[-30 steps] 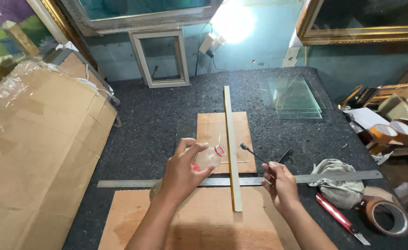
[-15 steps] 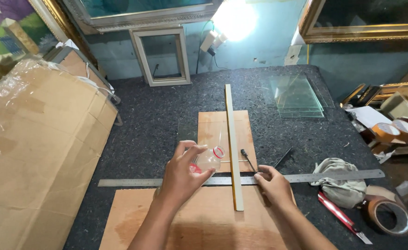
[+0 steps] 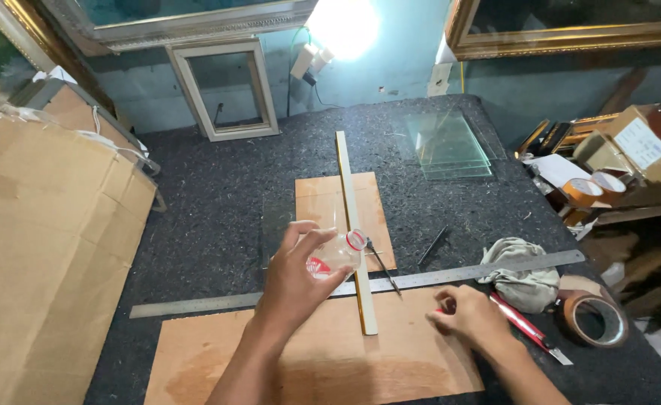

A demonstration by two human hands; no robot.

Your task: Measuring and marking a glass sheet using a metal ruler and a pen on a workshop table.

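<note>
Two hands at mid-frame: our left hand (image 3: 294,279) clamps one clear plastic bottle (image 3: 334,257) beside one wooden strip (image 3: 356,232), our right hand (image 3: 471,319), fingers loosely curled, rests near one steel ruler (image 3: 360,286)

A lamp (image 3: 343,26) is blazing white on the wall ahead, blowing out into glare; my hands are casting soft shadows, and edges are bending slightly.
</note>
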